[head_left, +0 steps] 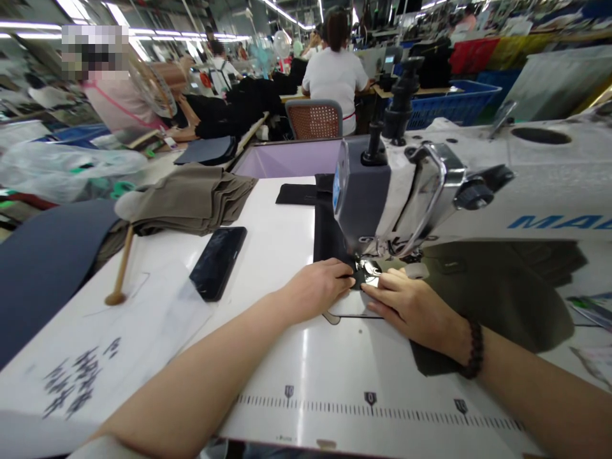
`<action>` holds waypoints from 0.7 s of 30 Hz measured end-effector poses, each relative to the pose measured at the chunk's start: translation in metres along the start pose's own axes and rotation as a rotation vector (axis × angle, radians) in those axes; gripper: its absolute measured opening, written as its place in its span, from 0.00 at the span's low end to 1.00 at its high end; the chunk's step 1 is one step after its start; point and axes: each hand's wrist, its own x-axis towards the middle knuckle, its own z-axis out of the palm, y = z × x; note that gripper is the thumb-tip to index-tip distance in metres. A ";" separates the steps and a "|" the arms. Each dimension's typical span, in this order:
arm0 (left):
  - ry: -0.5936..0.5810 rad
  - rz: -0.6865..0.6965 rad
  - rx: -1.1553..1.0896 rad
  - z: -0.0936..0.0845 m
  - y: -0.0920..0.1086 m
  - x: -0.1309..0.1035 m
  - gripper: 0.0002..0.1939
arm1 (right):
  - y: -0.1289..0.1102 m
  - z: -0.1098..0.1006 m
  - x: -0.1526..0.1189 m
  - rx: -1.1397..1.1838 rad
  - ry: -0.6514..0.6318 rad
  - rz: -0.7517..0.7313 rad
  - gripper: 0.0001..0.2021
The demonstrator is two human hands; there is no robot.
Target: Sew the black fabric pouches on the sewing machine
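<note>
- The left hand (325, 287) rests with bent fingers on the long black fabric strip (328, 233), its fingertips just beside the needle area; whether it pinches the cloth or only presses it down cannot be told.
- The right hand (408, 303) is on the other side of the needle area, forefinger reaching toward the left fingertips and the other fingers partly curled; whether it grips any cloth cannot be told either.
- The black strip lies on the white table (287, 376), running from beyond the grey-and-white sewing machine (366, 185) down to the fingertips.
- A broad olive-brown fabric panel (507, 299) spreads under the machine arm, to the right of the needle, with part of it showing below the right wrist. Whether it is joined to the black strip is hidden by the hands.
- The work seems to be midway: the cloth is in place at the needle, guided from both sides, and much of the strip's length lies beyond it. Finished stitching is too small to make out, so how much seam remains is unclear.
- A folded stack of olive-brown fabric pieces (189, 197) sits at the table's far left, untouched by either hand; judging by its place, these may be further pieces.
</note>
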 end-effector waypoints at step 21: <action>0.011 -0.119 0.036 0.006 -0.012 0.012 0.11 | -0.002 0.005 0.004 -0.063 -0.014 0.136 0.13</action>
